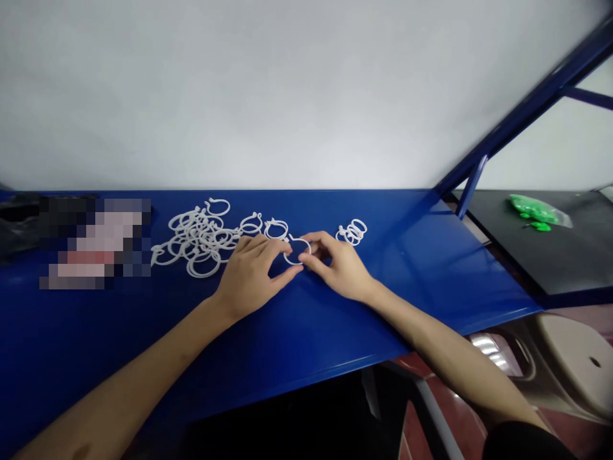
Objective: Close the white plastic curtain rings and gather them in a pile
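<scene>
Above the blue table a white curtain ring [292, 262] is held between my two hands. My left hand [249, 271] has its fingers and thumb closed on the ring's left side. The ring's right side is pinched between the thumb and fingers of my right hand [342, 265]. A gap shows near the top of the ring. Left of my left hand lies a loose heap of similar white rings [204, 241], many with small eyelets. Two or so single rings [276, 229] lie just behind my hands. A small group of rings [352, 232] rests beyond my right hand.
A blurred-out packet [98, 246] and a dark bag [19, 223] lie on the blue table [306, 338] at left. A pale wall stands behind, and a blue metal frame [472, 185] at right. Past it, a green-filled bag [539, 211] sits on a black surface; a beige stool [569, 358] stands below.
</scene>
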`<move>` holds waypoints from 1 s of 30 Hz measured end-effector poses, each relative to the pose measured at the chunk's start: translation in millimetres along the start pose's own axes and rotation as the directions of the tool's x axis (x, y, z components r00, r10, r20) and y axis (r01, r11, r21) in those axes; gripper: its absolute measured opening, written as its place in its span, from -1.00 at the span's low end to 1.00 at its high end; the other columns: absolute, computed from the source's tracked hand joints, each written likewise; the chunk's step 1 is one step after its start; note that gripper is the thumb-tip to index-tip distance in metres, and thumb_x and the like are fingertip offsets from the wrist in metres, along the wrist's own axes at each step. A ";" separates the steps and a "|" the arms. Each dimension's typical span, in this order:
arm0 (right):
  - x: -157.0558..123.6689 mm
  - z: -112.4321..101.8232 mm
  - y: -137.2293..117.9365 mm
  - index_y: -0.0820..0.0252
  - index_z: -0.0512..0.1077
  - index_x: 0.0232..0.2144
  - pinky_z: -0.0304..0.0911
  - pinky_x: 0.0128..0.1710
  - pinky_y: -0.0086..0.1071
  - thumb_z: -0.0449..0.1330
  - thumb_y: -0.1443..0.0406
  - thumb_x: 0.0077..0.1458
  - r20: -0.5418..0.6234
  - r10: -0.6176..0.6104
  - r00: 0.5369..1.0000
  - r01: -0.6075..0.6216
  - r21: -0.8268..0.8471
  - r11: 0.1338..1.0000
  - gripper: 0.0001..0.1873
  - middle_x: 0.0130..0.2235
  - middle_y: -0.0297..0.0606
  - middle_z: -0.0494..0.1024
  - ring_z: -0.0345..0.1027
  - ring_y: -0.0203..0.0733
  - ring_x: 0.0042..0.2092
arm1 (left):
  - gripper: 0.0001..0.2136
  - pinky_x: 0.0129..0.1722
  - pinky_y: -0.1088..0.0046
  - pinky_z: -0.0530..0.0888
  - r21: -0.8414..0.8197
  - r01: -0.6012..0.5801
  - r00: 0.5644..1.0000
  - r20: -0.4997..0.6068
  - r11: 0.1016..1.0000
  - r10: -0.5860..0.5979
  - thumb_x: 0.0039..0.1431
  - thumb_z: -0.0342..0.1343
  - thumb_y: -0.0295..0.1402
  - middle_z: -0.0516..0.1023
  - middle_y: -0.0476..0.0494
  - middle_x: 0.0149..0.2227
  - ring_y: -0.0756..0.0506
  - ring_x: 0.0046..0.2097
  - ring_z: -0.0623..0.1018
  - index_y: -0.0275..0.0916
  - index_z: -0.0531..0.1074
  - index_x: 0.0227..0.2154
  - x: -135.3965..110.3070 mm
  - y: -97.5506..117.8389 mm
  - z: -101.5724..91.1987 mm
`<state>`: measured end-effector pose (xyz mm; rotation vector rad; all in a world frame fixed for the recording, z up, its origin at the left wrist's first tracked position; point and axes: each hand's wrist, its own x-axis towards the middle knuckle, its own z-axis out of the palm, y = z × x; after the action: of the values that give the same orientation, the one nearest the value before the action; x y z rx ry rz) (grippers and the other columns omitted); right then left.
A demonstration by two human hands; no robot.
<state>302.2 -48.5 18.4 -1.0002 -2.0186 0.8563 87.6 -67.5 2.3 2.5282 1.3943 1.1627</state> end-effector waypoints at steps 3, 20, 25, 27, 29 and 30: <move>-6.0 13.6 -0.6 0.15 0.32 0.03 0.43 -0.33 -0.38 0.11 0.21 0.35 -0.055 0.024 0.998 -0.022 0.050 0.999 -0.74 -0.40 -0.41 0.52 0.49 -0.30 -0.40 | -0.91 -0.17 0.31 0.47 -0.205 0.104 0.994 0.041 0.973 -0.097 0.30 0.12 -0.25 0.62 -0.02 -0.29 -0.08 -0.24 0.58 -0.13 0.43 -0.28 0.7 7.5 -2.0; -10.0 12.8 8.2 0.14 0.47 -0.11 0.49 -0.14 -0.31 0.06 0.23 0.41 -0.035 -0.194 0.980 0.183 -0.196 0.963 -0.80 -0.09 -0.18 0.65 0.58 -0.19 -0.13 | -0.79 -0.37 0.44 0.46 -0.344 0.356 0.933 0.183 0.869 -0.310 0.31 0.09 -0.24 0.65 0.02 -0.40 -0.04 -0.40 0.59 -0.11 0.57 -0.40 -2.7 15.9 -0.8; -15.2 11.1 13.2 0.19 0.44 0.01 0.46 -0.23 -0.33 -0.01 0.25 0.43 0.074 -0.247 0.966 0.258 -0.254 0.932 -0.72 -0.19 -0.15 0.62 0.53 -0.20 -0.21 | -0.78 -0.39 0.44 0.44 -0.298 0.318 0.946 0.170 0.900 -0.278 0.30 0.06 -0.35 0.63 0.01 -0.38 -0.03 -0.40 0.59 -0.13 0.58 -0.41 -7.6 15.5 2.1; -14.5 7.1 13.5 0.19 0.44 0.04 0.45 -0.26 -0.35 -0.02 0.28 0.43 0.113 -0.274 0.955 0.294 -0.257 0.920 -0.71 -0.20 -0.15 0.59 0.51 -0.21 -0.23 | -0.78 -0.39 0.45 0.44 -0.298 0.294 0.951 0.189 0.908 -0.246 0.30 0.06 -0.37 0.62 0.01 -0.38 -0.01 -0.41 0.58 -0.11 0.59 -0.38 -8.9 18.6 3.6; -10.4 0.3 12.6 0.17 0.45 0.03 0.44 -0.24 -0.34 -0.05 0.35 0.42 0.145 -0.313 0.939 0.341 -0.256 0.905 -0.69 -0.16 -0.14 0.56 0.48 -0.22 -0.19 | -0.79 -0.35 0.43 0.47 -0.287 0.238 0.961 0.210 0.928 -0.181 0.32 0.07 -0.33 0.60 0.00 -0.39 -0.02 -0.38 0.57 -0.12 0.59 -0.36 -9.0 21.4 5.4; -7.0 -4.4 12.3 0.16 0.47 0.02 0.44 -0.21 -0.34 -0.06 0.39 0.41 0.144 -0.329 0.933 0.356 -0.259 0.898 -0.67 -0.14 -0.14 0.54 0.47 -0.22 -0.17 | -0.79 -0.30 0.41 0.49 -0.265 0.193 0.968 0.207 0.945 -0.140 0.34 0.07 -0.30 0.61 -0.02 -0.38 -0.04 -0.35 0.57 -0.13 0.59 -0.34 -8.5 21.8 6.2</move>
<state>313.5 -47.5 8.9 -0.7225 -2.3559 0.4420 104.4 -84.8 0.6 2.2093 1.2659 0.9870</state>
